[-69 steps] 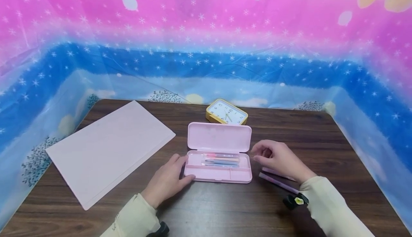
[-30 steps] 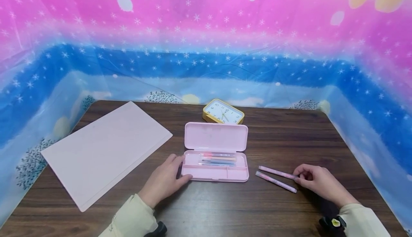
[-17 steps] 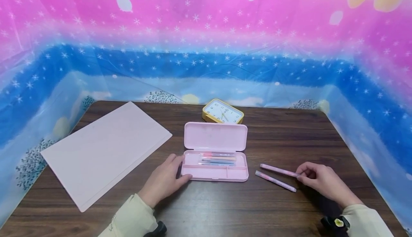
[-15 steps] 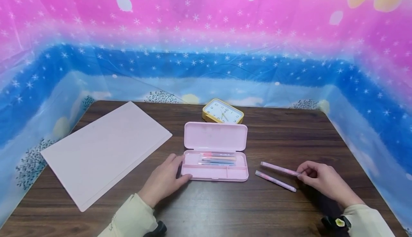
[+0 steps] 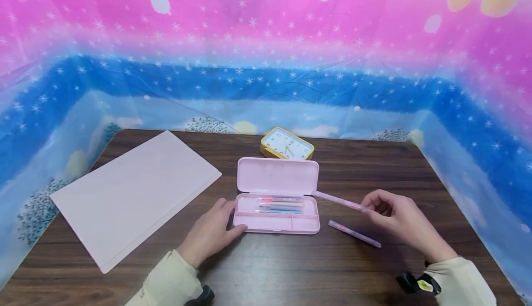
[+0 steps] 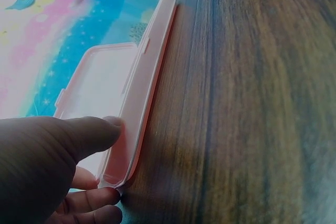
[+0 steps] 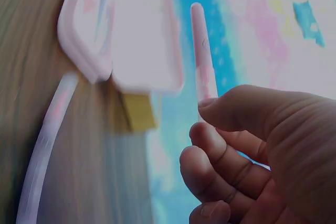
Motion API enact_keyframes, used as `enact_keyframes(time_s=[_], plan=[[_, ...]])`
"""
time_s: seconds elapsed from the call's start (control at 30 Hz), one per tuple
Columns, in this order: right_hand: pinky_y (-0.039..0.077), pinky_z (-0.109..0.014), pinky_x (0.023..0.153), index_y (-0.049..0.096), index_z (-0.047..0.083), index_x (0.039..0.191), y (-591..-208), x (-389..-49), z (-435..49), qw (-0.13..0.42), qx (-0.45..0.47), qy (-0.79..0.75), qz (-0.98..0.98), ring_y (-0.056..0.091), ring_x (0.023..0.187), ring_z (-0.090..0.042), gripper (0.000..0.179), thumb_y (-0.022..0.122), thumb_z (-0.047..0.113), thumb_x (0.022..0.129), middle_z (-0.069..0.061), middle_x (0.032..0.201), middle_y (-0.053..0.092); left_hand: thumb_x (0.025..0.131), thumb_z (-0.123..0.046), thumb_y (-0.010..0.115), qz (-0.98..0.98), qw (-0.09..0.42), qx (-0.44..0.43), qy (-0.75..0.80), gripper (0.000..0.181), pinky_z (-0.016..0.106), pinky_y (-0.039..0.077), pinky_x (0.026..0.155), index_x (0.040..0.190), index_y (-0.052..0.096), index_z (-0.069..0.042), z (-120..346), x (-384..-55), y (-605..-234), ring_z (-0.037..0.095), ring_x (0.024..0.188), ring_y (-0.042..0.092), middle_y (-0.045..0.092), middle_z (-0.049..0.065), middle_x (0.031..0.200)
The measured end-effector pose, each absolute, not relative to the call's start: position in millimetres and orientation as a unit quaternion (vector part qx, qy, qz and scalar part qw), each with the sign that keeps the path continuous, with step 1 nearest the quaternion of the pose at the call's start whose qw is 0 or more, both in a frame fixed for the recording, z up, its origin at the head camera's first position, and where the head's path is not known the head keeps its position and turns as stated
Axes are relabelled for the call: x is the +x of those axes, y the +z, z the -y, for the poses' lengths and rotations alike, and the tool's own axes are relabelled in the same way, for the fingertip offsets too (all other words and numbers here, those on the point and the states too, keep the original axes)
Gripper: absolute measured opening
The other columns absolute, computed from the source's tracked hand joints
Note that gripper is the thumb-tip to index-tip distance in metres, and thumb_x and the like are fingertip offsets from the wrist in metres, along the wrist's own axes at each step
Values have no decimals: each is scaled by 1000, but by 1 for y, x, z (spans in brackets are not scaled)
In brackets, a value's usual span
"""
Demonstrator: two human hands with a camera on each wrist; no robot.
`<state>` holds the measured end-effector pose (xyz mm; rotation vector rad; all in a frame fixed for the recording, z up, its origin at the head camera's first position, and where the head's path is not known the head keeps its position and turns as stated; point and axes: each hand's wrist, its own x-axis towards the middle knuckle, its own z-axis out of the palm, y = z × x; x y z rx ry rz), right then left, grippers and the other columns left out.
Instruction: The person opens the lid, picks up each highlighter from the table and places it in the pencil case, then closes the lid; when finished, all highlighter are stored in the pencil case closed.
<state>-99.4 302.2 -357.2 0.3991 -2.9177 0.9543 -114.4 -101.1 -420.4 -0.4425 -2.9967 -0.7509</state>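
An opened pink pencil case [image 5: 263,223] lies in the middle of the table, its lid tilted up at the back. Several pens [image 5: 282,205] rest in its rear compartment. At its left end, my left hand [image 5: 214,232] grips the corner; the left wrist view has the thumb [image 6: 97,136] on the front side and fingertips round the end. My right hand [image 5: 399,220] pinches a pink pen [image 5: 338,199] by one end, above the table, with its other end near the case's right hinge. A second pink pen [image 5: 354,234] lies on the table right of the case.
Behind the lid lies a yellow-framed clock [image 5: 287,143]. A large pale pink folder or board [image 5: 137,199] covers the left part of the dark wooden table [image 5: 266,273]. A printed cloth [image 5: 266,79] hangs round the back and sides.
The right hand reached right, took one pen by its right end, then lifted it and moved it left towards the case. The left hand stays on the case.
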Motion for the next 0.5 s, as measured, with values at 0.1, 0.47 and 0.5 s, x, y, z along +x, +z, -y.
enact_keyframes(time_s=[0.1,0.47,0.5], plan=[[48,-23,61,66,21,93,-350,-102,-282,21,140,318,938,58,69,-4,6,71,18,90,5,79,65,82,-34,78,960,13,-143,-241,59,37,51,74,130,60,-5,102,-114,-420,16,75,51,56,5,98],[48,-23,63,66,19,92,-365,-127,-218,-33,176,319,931,56,71,-8,8,70,14,88,7,79,62,83,-35,78,960,0,-131,-247,60,37,51,76,132,59,-6,101,-115,-420,16,76,52,57,5,101],[48,-23,63,66,19,91,-368,-128,-213,-38,180,319,930,55,71,-8,7,70,14,88,7,79,62,83,-35,78,960,0,-132,-248,60,37,51,75,132,59,-6,101,-115,-420,16,76,51,57,5,101]])
